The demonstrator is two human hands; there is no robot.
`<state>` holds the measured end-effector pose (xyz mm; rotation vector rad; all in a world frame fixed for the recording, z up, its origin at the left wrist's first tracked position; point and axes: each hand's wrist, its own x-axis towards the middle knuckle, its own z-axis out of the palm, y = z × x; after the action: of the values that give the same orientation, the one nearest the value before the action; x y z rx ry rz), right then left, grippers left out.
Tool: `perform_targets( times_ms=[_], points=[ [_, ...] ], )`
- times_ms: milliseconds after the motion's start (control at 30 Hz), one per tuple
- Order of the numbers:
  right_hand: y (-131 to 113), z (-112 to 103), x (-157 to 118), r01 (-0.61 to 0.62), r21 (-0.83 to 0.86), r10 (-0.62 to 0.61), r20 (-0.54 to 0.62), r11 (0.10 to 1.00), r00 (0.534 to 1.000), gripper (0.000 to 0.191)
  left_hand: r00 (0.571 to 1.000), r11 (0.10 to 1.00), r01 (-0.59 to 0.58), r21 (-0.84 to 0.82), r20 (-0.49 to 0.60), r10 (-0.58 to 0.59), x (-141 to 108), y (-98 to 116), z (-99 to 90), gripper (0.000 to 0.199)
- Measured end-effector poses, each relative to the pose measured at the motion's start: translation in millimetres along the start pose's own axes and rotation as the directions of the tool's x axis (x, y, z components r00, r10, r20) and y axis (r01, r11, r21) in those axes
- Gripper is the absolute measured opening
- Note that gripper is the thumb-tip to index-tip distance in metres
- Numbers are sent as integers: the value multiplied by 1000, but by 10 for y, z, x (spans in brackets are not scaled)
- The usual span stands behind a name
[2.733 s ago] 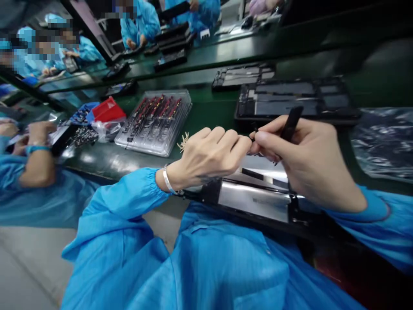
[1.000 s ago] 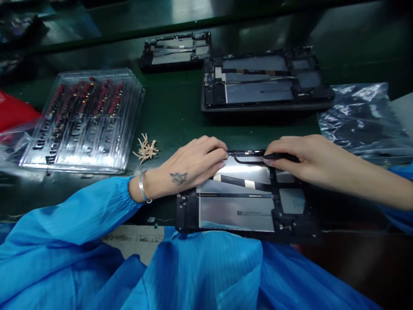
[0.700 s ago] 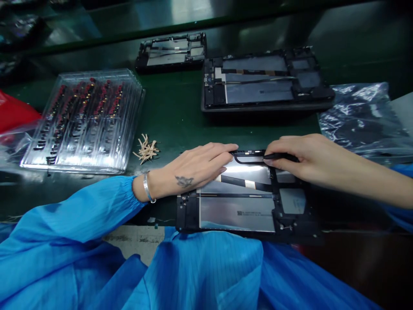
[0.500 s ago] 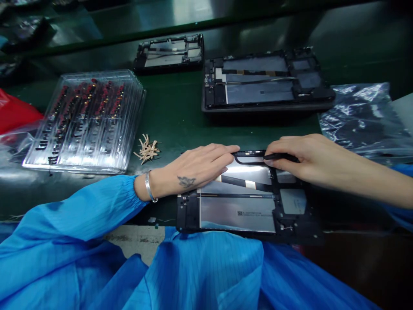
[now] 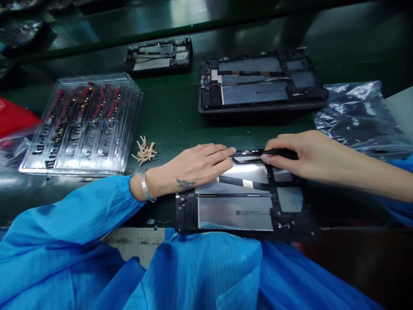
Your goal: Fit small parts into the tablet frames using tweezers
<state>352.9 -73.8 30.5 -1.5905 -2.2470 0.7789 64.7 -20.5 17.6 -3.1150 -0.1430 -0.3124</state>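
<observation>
A black device frame with silvery panels point(image 5: 237, 213) lies at the bench's front edge. My left hand point(image 5: 203, 165) rests over its upper left part, fingers stretched out, the fingertips at a thin black strip point(image 5: 247, 161) along the far edge. Pinched in my right hand point(image 5: 297, 155) is a slim black tool point(image 5: 284, 152), whose tip is at the right end of that strip. The tool's exact contact with the strip is too small to make out.
Behind stand a stack of similar frames point(image 5: 258, 88) and a smaller stack point(image 5: 158, 58). At left are stacked clear trays point(image 5: 80, 129) of small parts, beside tan strips point(image 5: 145, 151). A plastic bag point(image 5: 361, 116) lies at right.
The whole view has shifted slightly, moving most objects a little left. The right hand's tool is tilted a bit flatter at the strip; both hands stay at the device.
</observation>
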Motion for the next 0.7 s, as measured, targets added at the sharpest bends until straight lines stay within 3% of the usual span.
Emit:
perform_targets(
  times_ms=[233, 700],
  points=[
    [-78, 1, -26, -4, -42, 4, -13, 999, 1000, 37, 1000, 999, -12, 45, 8, 12, -23, -30, -17, 39],
    [-159, 10, 13, -92, -266, 119, 88, 960, 989, 32, 996, 975, -68, 210, -38, 78, -11, -22, 1, 37]
  ],
)
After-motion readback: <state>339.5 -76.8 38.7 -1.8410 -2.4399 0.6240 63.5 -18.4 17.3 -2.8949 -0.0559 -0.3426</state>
